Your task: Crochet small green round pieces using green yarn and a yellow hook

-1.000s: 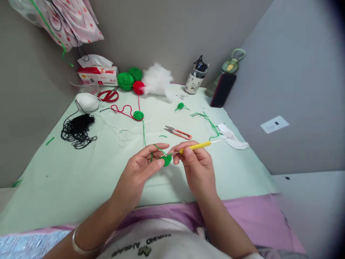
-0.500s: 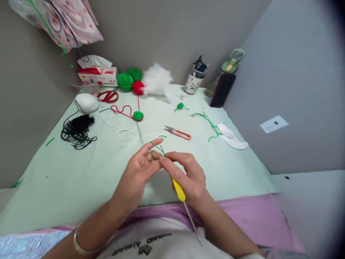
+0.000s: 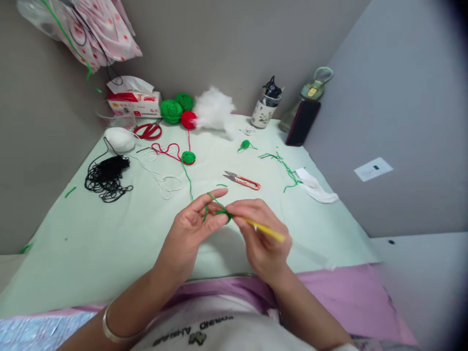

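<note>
My left hand [image 3: 193, 224] pinches a small green crochet piece [image 3: 228, 214] between thumb and fingers, and green yarn [image 3: 215, 196] runs over its raised index finger. From there the strand leads back to a small green yarn ball [image 3: 188, 157]. My right hand [image 3: 265, 239] is closed on a yellow-handled crochet hook [image 3: 265, 229], whose tip end meets the green piece between both hands. The hook's far end is blurred. Just beyond the hands lie orange thread snips [image 3: 243, 181].
At the back stand green yarn balls [image 3: 171, 111], a red yarn ball [image 3: 188, 119], white stuffing [image 3: 215, 112], a tissue box [image 3: 135, 104], a pen cup [image 3: 265, 112] and a phone [image 3: 302, 123]. Black yarn [image 3: 109, 175] and red scissors [image 3: 148, 131] lie left; green scraps [image 3: 287, 168] lie right.
My right hand has turned the hook from steeply slanted to nearly level, its handle swinging out to the right. More of the green piece now shows at my left fingertips.
</note>
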`<state>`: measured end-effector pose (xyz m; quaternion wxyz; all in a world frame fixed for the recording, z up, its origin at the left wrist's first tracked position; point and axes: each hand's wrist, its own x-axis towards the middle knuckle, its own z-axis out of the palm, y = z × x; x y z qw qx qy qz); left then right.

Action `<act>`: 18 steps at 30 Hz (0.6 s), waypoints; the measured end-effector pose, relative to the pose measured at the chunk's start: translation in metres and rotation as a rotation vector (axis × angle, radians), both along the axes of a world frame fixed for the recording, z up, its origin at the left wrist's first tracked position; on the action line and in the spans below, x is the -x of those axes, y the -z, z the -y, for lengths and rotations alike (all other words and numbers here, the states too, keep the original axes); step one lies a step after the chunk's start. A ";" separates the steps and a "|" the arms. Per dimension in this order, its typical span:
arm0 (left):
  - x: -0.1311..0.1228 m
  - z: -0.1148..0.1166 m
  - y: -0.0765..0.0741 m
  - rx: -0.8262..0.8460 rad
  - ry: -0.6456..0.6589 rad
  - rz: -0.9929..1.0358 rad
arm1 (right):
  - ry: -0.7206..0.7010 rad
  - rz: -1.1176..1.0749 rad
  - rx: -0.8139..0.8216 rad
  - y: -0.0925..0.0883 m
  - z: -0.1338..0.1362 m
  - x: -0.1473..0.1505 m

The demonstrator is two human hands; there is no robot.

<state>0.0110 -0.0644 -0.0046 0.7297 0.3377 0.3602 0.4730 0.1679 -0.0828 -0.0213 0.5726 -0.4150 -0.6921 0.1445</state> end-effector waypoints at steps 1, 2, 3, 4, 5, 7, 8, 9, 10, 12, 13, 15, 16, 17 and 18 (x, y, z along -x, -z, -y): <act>0.000 0.000 0.000 0.033 0.001 0.026 | 0.031 0.105 -0.078 0.002 0.001 -0.001; -0.001 -0.001 0.001 0.079 0.022 0.064 | 0.055 0.197 -0.149 0.003 0.001 -0.002; 0.000 -0.002 0.002 0.129 0.055 0.109 | 0.066 0.251 -0.213 0.004 0.001 -0.003; 0.000 -0.003 0.002 0.179 0.090 0.152 | 0.070 0.244 -0.231 0.003 0.001 -0.004; 0.001 -0.005 0.003 0.218 0.115 0.189 | 0.064 0.192 -0.186 0.002 0.001 -0.005; 0.003 -0.007 0.004 0.250 0.113 0.230 | 0.044 -0.012 -0.054 -0.002 0.001 -0.006; 0.004 -0.008 0.004 0.241 0.091 0.229 | 0.022 -0.133 0.016 -0.004 0.000 -0.006; 0.005 -0.009 0.003 0.218 0.067 0.209 | -0.009 -0.244 0.075 -0.006 -0.001 -0.005; 0.005 -0.008 0.003 0.184 0.051 0.175 | -0.046 -0.329 0.126 -0.007 -0.002 -0.004; 0.004 -0.006 0.002 0.101 0.044 0.080 | -0.118 -0.404 0.197 -0.007 -0.004 -0.002; 0.003 -0.005 0.003 0.060 0.049 0.031 | -0.137 -0.408 0.224 -0.006 -0.005 -0.002; 0.003 -0.003 0.004 -0.002 0.061 -0.045 | -0.142 -0.418 0.280 -0.003 -0.008 -0.002; 0.004 -0.002 0.005 -0.022 0.064 -0.066 | -0.140 -0.443 0.311 -0.002 -0.009 -0.003; 0.004 -0.001 0.006 -0.036 0.068 -0.075 | -0.144 -0.478 0.343 -0.001 -0.010 -0.003; 0.005 -0.001 0.007 -0.044 0.071 -0.076 | -0.156 -0.515 0.375 -0.001 -0.011 -0.005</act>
